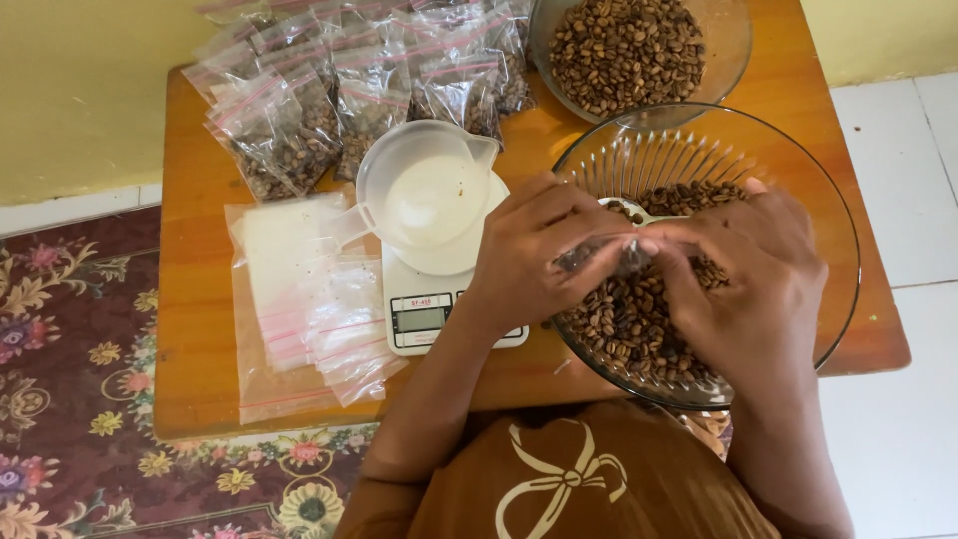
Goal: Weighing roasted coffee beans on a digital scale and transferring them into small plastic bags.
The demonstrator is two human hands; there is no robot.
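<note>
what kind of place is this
Likely a home packing spot: a small wooden table on tiled floor beside a floral rug, with a digital scale and sealed bean bags.

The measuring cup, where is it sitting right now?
The white measuring cup sits on the small kitchen scale at the middle of the wooden table, between the empty plastic bags and the big glass bowl.

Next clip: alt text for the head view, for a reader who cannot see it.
Both hands, left hand and right hand, pinch a small clear bag over a glass bowl of coffee beans. A scale holding a plastic cup stands left.
</note>
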